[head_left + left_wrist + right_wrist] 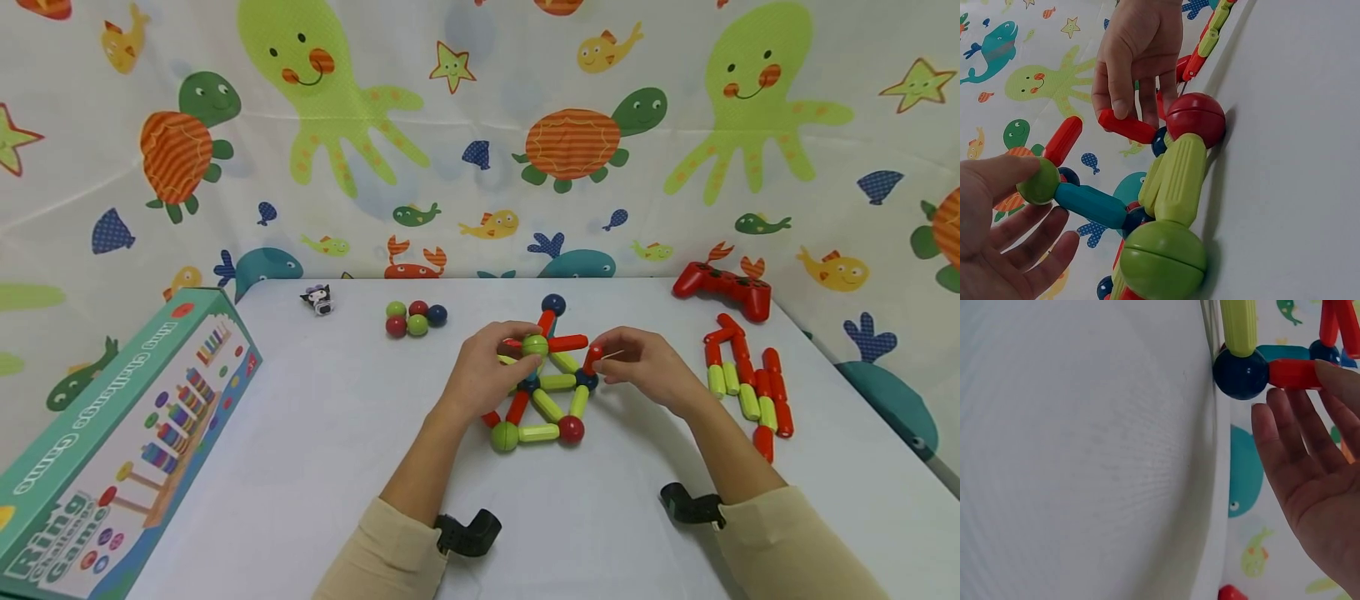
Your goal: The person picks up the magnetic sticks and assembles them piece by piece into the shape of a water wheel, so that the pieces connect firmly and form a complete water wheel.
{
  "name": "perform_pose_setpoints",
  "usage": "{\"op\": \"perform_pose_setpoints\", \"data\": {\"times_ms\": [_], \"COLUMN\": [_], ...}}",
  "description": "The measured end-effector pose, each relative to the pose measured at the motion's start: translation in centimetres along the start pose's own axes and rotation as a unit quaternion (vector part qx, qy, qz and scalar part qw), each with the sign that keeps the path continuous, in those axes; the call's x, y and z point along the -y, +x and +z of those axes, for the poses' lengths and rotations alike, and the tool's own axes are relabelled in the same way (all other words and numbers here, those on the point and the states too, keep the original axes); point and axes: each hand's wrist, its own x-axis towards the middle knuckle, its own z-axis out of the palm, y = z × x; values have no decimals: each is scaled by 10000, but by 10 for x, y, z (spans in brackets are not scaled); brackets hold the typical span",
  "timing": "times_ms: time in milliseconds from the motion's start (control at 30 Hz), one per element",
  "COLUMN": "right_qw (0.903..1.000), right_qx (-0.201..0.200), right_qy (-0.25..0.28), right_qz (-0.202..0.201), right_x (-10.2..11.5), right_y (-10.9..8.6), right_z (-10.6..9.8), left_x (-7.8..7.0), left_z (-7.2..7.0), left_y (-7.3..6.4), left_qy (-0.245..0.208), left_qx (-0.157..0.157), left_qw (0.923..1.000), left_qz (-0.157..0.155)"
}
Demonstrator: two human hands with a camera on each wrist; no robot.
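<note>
A structure of magnetic rods and balls stands on the white table, its base made of light green rods (538, 433) and red, green and blue balls. My left hand (487, 367) pinches the green ball (535, 346) at its raised middle, with a teal rod (1092, 205) below that ball and a red rod (567, 342) sticking out to the right. On the right side, my right hand (641, 367) pinches another red rod (1294, 374) between thumb and fingers. The lower end of this rod meets a dark blue ball (1241, 373) of the base.
Loose red and light green rods (748, 400) lie at the right, near a red game controller (723, 290). Several loose balls (417, 320) and a small figurine (318, 300) sit toward the back left. A ring game box (135, 433) stands along the left edge.
</note>
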Motion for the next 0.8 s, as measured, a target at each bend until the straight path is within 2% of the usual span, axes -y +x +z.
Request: {"op": "perform_pose_setpoints", "data": {"times_ms": [233, 300, 367, 467, 533, 600, 633, 700, 800], "right_qw": [10000, 10000, 10000, 10000, 10000, 10000, 10000, 10000, 9999], "right_qx": [69, 70, 46, 5, -31, -39, -38, -13, 36], "right_qy": [46, 36, 13, -27, -45, -28, -11, 55, 95], "right_qz": [-14, -16, -26, -29, 0, 39, 49, 56, 37], "right_x": [-1, -2, -1, 0, 0, 0, 0, -1, -2], "right_y": [-2, -2, -2, -3, -3, -3, -3, -2, -1], "right_z": [0, 0, 0, -1, -1, 0, 0, 1, 3], "left_x": [2, 5, 12, 27, 41, 57, 65, 79, 96], "left_z": [-7, -14, -26, -47, -62, -77, -83, -95, -107], "left_y": [0, 2, 5, 12, 18, 24, 26, 29, 31], "left_qy": [-208, -322, -489, -591, -577, -422, -312, -73, 212], "left_qx": [-155, -337, -667, -1518, -2116, -2567, -2701, -2768, -2550], "left_qw": [9996, 9988, 9960, 9847, 9720, 9596, 9548, 9493, 9501], "left_qz": [-58, -152, -326, -619, -847, -1070, -1204, -1486, -1784]}}
